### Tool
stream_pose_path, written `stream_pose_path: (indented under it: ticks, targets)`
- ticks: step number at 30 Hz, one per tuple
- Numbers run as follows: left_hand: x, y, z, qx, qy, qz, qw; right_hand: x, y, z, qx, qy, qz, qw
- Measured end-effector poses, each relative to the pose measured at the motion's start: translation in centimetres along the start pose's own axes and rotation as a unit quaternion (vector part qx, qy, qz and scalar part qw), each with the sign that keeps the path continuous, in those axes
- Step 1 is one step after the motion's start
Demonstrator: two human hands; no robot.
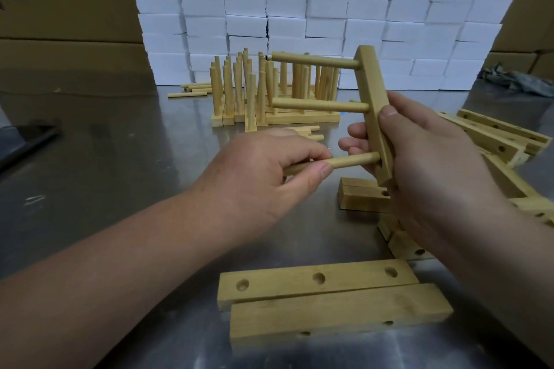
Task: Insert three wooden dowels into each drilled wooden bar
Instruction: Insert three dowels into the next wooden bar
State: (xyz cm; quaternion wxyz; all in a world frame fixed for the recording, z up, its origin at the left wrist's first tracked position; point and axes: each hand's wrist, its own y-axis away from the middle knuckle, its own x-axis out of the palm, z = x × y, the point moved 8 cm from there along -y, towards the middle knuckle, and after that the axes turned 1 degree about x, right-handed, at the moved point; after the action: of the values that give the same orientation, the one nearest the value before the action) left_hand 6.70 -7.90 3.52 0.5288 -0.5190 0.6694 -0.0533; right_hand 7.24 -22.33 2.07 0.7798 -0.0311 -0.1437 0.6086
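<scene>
My right hand (425, 165) grips a drilled wooden bar (373, 90) held upright above the steel table. Two dowels stick out of it to the left: an upper dowel (314, 59) and a middle dowel (320, 105). My left hand (263, 171) pinches a third dowel (353, 159) whose right end sits in the bar's lowest hole. Two empty drilled bars (317, 281) lie side by side near me.
Finished bars with upright dowels (269, 90) stand at the table's middle back, loose dowels (192, 90) beside them. More drilled bars (494, 135) are piled at the right. White foam blocks (299, 9) and cardboard boxes (66, 9) wall the back.
</scene>
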Motion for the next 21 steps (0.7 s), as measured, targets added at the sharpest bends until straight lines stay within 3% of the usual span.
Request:
stream_pose_path:
  ticks: [9,21]
  targets:
    - [0.4,0.1,-0.8,0.05,0.014,0.005,0.999,-0.2,0.3,0.4,-0.01,-0.053,0.001,0.999]
    - [0.2,0.0,-1.4,0.047,0.019,-0.004,0.999,0.9,1.0,0.7,-0.05,-0.009,0.046,0.998]
